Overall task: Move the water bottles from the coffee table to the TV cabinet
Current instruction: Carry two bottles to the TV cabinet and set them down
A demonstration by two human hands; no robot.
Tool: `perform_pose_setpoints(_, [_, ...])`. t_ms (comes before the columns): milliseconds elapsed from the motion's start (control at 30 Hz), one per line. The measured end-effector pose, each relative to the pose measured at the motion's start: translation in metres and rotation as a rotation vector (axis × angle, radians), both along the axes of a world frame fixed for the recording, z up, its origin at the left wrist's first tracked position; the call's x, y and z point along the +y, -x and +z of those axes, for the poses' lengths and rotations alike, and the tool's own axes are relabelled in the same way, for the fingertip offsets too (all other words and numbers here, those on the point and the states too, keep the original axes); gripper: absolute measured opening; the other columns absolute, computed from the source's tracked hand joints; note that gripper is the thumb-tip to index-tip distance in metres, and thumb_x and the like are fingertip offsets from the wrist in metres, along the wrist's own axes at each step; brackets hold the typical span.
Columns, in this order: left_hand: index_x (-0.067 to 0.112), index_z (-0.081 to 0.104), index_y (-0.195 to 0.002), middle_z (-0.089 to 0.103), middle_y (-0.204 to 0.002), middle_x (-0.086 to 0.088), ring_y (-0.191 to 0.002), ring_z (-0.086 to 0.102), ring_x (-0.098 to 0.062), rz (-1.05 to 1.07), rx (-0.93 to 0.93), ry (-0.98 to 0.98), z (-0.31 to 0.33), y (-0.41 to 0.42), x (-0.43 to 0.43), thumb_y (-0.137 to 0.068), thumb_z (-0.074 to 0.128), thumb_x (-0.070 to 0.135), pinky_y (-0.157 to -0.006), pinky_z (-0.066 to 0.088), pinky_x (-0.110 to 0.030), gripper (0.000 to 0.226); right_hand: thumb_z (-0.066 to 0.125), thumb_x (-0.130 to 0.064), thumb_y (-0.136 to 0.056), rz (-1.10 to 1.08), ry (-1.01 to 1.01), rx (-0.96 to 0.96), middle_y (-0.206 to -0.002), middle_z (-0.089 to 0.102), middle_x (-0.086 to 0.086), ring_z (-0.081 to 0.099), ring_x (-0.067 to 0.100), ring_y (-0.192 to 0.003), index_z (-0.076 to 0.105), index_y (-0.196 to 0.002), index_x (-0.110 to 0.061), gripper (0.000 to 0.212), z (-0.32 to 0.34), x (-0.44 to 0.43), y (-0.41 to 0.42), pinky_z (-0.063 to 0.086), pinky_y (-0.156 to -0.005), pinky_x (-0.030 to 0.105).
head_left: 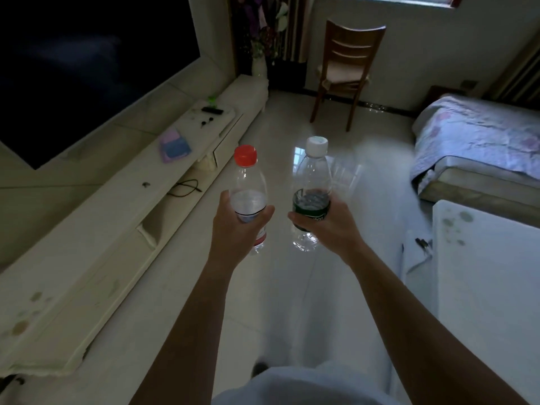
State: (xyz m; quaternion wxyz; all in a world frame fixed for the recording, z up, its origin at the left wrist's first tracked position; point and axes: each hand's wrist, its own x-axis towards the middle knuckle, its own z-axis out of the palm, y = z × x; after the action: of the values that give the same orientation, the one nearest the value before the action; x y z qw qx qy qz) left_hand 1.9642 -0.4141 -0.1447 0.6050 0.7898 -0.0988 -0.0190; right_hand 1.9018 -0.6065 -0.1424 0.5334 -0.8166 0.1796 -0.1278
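I hold two clear plastic water bottles upright over the tiled floor. The red-capped bottle [247,182] with a red and white label is gripped around its middle by my left hand [233,226]. A white-capped bottle [313,176] with a dark green label sits in my right hand [324,226], also gripped at the label. Each holds some water. The long white TV cabinet [96,229] runs along the left, below a dark TV screen [73,62]. The white coffee table [491,273] is at the right edge.
On the cabinet lie a purple and blue booklet [174,145], a black remote [212,110], a black cable [184,187] and small bits. A wooden chair [344,68] and a flower vase [259,65] stand at the back. A bed with a floral cover [479,138] is at the right.
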Motion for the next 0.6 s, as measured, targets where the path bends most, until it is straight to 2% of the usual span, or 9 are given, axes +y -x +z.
perform_pose_setpoints(133, [0.021, 0.049, -0.128, 0.062, -0.115, 0.002, -0.102, 0.064, -0.013, -0.068, 0.027, 0.006, -0.008, -0.04, -0.035, -0.071, 0.087, 0.038, -0.079, 0.051, -0.02, 0.07, 0.093, -0.032, -0.063, -0.036, -0.005, 0.028, -0.094, 0.07, -0.012, 0.069, 0.003, -0.088, 0.06, -0.109, -0.026, 0.056, -0.008, -0.027, -0.025, 0.06, -0.081, 0.027])
perform_pose_setpoints(233, [0.025, 0.049, -0.122, 0.061, -0.107, 0.011, -0.098, 0.063, -0.006, -0.098, 0.059, 0.0, -0.013, -0.067, -0.065, -0.066, 0.083, 0.045, -0.078, 0.05, -0.021, 0.069, 0.092, -0.029, -0.065, -0.067, -0.018, 0.02, -0.091, 0.069, -0.014, 0.068, 0.001, -0.084, 0.057, -0.103, -0.033, 0.052, -0.014, -0.056, -0.047, 0.059, -0.078, 0.024])
perform_pose_setpoints(300, [0.025, 0.05, -0.12, 0.062, -0.104, 0.012, -0.096, 0.064, -0.004, -0.105, 0.063, -0.003, -0.017, -0.085, -0.086, -0.064, 0.082, 0.048, -0.078, 0.052, -0.023, 0.069, 0.092, -0.032, -0.064, -0.065, -0.006, 0.009, -0.094, 0.069, -0.012, 0.069, 0.004, -0.087, 0.057, -0.107, -0.03, 0.055, -0.019, -0.075, -0.066, 0.06, -0.079, 0.026])
perform_pose_setpoints(400, [0.021, 0.052, -0.122, 0.064, -0.108, 0.003, -0.099, 0.067, -0.013, -0.114, 0.046, -0.028, -0.022, -0.115, -0.118, -0.062, 0.081, 0.051, -0.084, 0.057, -0.031, 0.073, 0.092, -0.035, -0.064, -0.054, -0.009, -0.02, -0.098, 0.068, -0.013, 0.068, 0.005, -0.091, 0.057, -0.111, -0.025, 0.06, -0.026, -0.107, -0.1, 0.059, -0.082, 0.028])
perform_pose_setpoints(533, [0.023, 0.053, -0.12, 0.066, -0.108, 0.003, -0.1, 0.067, -0.017, -0.095, 0.028, -0.07, -0.015, -0.162, -0.172, -0.061, 0.081, 0.055, -0.089, 0.058, -0.042, 0.073, 0.092, -0.035, -0.064, -0.04, -0.067, -0.043, -0.103, 0.069, -0.008, 0.069, 0.007, -0.094, 0.055, -0.117, -0.018, 0.067, -0.029, -0.161, -0.146, 0.06, -0.084, 0.033])
perform_pose_setpoints(600, [0.023, 0.053, -0.122, 0.066, -0.111, 0.0, -0.103, 0.067, -0.018, -0.094, 0.023, -0.07, -0.006, -0.184, -0.203, -0.062, 0.081, 0.055, -0.091, 0.058, -0.046, 0.074, 0.091, -0.036, -0.064, -0.006, -0.074, -0.049, -0.105, 0.069, -0.005, 0.069, 0.007, -0.095, 0.054, -0.12, -0.015, 0.07, -0.025, -0.19, -0.166, 0.06, -0.084, 0.031])
